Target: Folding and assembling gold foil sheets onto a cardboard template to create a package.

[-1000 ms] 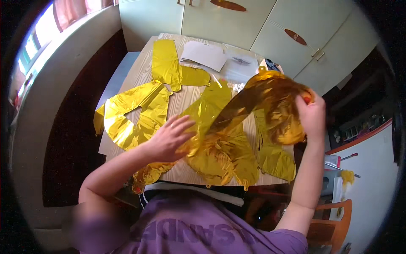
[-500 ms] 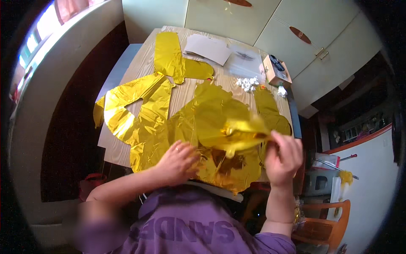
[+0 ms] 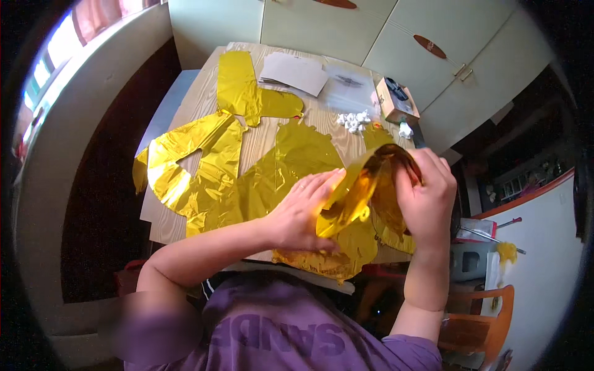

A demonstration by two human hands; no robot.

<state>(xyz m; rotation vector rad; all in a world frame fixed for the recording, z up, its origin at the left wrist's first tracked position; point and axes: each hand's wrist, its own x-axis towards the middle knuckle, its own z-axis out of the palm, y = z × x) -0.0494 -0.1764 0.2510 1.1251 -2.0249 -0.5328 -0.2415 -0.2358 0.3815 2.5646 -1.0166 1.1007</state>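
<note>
Flat gold foil balloons cover much of the wooden table. My right hand (image 3: 427, 191) is closed on the upper right edge of a gold foil balloon (image 3: 352, 201), which is lifted and curls over toward the left. My left hand (image 3: 306, 210) is against the left side of that same foil, fingers stretched out and thumb apart below. Beneath both hands lies a large gold foil sheet (image 3: 260, 185) with a scalloped edge. Left of it rests a ring-shaped gold balloon (image 3: 164, 164) with a triangular opening; behind is an L-shaped one (image 3: 235, 77).
White papers (image 3: 294, 73) are stacked at the back, beside a clear plastic sheet (image 3: 346, 93). White crumpled bits (image 3: 354, 121) sit near a small box (image 3: 396, 108) holding a dark object. A wooden chair (image 3: 482, 328) stands at the right; cabinets (image 3: 328, 28) line the back.
My left hand has moved right and up to the lifted foil. My right hand has turned and raised slightly, and the foil now stands curled between both hands.
</note>
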